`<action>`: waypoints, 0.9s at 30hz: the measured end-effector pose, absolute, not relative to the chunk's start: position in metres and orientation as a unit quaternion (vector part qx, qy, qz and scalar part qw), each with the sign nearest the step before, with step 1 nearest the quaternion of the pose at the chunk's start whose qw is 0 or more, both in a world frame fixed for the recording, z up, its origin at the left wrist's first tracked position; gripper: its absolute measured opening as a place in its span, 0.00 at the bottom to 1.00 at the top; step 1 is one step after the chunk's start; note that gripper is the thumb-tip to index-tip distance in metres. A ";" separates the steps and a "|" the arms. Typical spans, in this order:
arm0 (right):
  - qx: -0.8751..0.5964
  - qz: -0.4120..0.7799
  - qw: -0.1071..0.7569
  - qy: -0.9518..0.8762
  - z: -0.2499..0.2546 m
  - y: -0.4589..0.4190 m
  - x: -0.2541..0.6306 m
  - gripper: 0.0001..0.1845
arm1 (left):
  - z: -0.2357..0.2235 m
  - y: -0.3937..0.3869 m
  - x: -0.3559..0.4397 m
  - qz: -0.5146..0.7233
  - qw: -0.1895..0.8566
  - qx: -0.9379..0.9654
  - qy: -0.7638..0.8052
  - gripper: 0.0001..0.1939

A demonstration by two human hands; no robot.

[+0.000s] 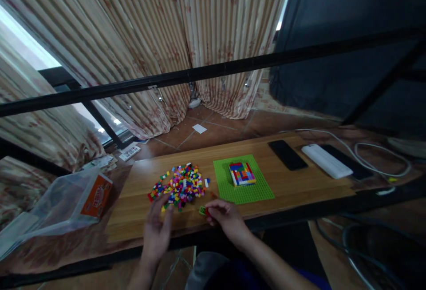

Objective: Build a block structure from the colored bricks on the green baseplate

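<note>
A loose heap of small coloured toy bricks (186, 185) lies on the wooden board (133, 223). At its near left edge is my left hand (157, 230), thumb and fingers apart, with nothing visible between them. My right hand (229, 223), just right of the heap, pinches small toy bricks: a green one (202, 210) sticks out to the left, with a red one (207, 212) at the fingertips. Beyond that hand, a green studded baseplate (262, 188) carries a low rectangular block of many-coloured bricks (242, 174).
A clear plastic box (63, 196) with an orange label stands left of the board. To the right lie a black phone (288, 154), a white power bank (326, 161) and a white cable (336, 137). A black metal rail (206, 73) crosses before the curtains.
</note>
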State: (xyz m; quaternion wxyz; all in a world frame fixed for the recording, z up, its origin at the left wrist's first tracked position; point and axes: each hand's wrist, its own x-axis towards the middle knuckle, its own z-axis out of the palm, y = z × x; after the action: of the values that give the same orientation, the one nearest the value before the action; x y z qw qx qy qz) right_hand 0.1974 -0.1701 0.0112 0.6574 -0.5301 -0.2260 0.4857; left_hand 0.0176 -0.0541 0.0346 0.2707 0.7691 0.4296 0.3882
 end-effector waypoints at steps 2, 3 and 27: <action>-0.506 0.505 0.676 -0.178 0.016 -0.182 0.197 0.19 | 0.035 -0.089 0.045 0.339 0.424 0.737 0.404 0.19; -0.496 0.514 0.683 -0.156 0.019 -0.188 0.197 0.21 | 0.034 -0.103 0.057 0.324 0.488 0.704 0.401 0.20; -0.558 0.412 0.695 -0.189 0.030 -0.241 0.224 0.26 | 0.042 -0.155 0.105 0.249 0.697 0.552 0.383 0.24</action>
State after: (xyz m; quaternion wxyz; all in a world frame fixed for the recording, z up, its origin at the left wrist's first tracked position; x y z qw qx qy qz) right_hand 0.2241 -0.2409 0.0302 0.6954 -0.5577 -0.1891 0.4118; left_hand 0.1047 -0.1546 0.0418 0.6974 0.5519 0.3833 0.2492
